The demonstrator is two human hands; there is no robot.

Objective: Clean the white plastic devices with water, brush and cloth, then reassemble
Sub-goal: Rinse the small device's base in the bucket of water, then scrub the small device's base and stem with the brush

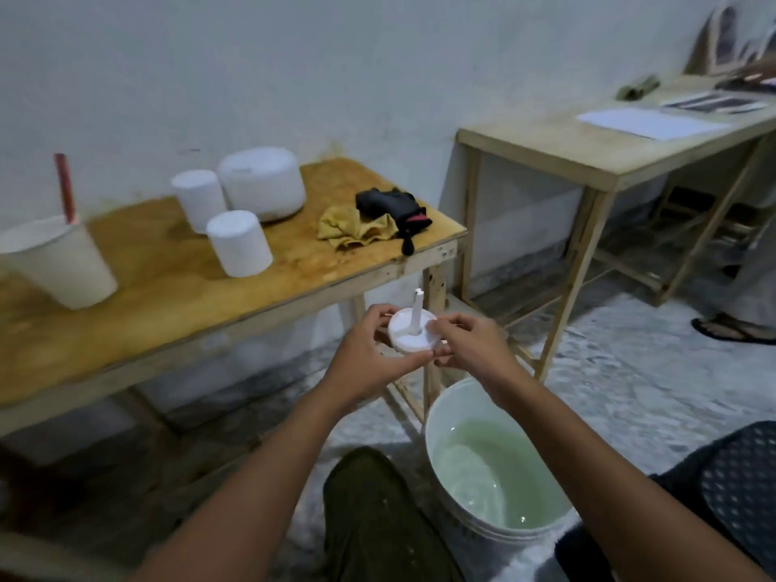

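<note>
Both my hands hold a round white plastic disc with an upright stem [413,331] in front of the table's corner. My left hand [369,354] grips its left rim with curled fingers and thumb. My right hand [470,344] pinches its right rim. On the wooden table [168,287] stand three white plastic device shells: a wide one [262,182] and two smaller cylinders [198,199] [239,243]. A yellow cloth [357,228] lies crumpled near the table's right end, beside a black brush-like tool [392,207].
A white bucket of greenish water [491,468] stands on the floor below my right arm. A white cup with a red stick [58,258] sits at the table's left. A second wooden table [588,144] with papers stands at right; another person's sandalled foot [735,327] is beside it.
</note>
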